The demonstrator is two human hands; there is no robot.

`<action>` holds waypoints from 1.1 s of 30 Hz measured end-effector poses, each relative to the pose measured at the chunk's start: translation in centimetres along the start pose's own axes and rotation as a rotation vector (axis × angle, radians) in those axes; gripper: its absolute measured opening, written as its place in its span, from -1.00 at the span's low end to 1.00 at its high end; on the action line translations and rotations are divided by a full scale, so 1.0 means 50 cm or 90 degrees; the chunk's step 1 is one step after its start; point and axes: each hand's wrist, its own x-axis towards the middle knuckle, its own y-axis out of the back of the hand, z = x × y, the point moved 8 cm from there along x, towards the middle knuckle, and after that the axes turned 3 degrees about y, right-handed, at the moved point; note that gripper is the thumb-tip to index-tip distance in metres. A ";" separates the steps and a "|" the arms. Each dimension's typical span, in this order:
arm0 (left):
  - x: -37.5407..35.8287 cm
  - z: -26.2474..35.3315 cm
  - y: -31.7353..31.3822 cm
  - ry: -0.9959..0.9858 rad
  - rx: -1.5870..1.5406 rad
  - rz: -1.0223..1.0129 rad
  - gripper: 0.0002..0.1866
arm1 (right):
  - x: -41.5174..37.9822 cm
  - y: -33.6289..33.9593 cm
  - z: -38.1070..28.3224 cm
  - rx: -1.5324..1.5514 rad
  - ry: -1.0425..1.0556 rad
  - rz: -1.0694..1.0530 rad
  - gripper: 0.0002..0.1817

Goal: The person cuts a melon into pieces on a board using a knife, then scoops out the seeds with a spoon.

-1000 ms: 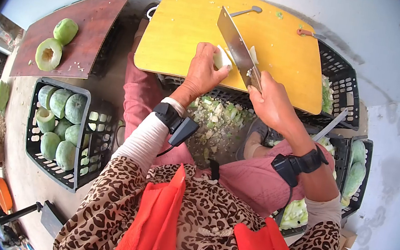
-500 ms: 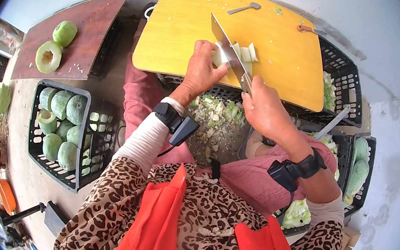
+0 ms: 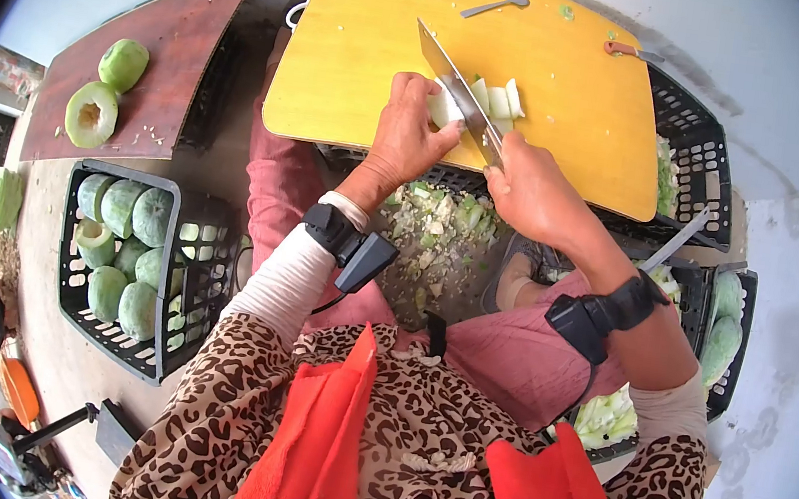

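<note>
My right hand (image 3: 534, 188) is closed around the handle of a cleaver (image 3: 463, 86), whose broad blade slants up and left over the yellow board (image 3: 363, 63). On the blade's left side, my left hand (image 3: 409, 132) pinches a pale piece of peeled winter melon (image 3: 445, 107) against the board, with the fingertips close to the blade. Several cut melon pieces (image 3: 500, 99) lie just right of the blade. Toward the back of the board rest a grey spoon (image 3: 495, 6) and a peeler with an orange-brown handle (image 3: 631, 51).
At left, a black crate (image 3: 104, 344) holds several green melons. Two peeled melons (image 3: 94, 113) sit on a dark red board (image 3: 176, 69). Scraps (image 3: 437, 229) cover the floor between my legs. Black crates (image 3: 706, 179) with trimmings stand at right, where a long blade (image 3: 676, 237) sticks up.
The cut pieces right of the blade have spread apart a little. Both hands keep their grips, and the cleaver stays against the melon piece. The view has shifted slightly.
</note>
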 end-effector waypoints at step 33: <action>-0.002 0.005 -0.002 -0.012 0.017 0.033 -0.55 | -0.069 0.010 -0.008 0.062 0.029 0.096 -0.76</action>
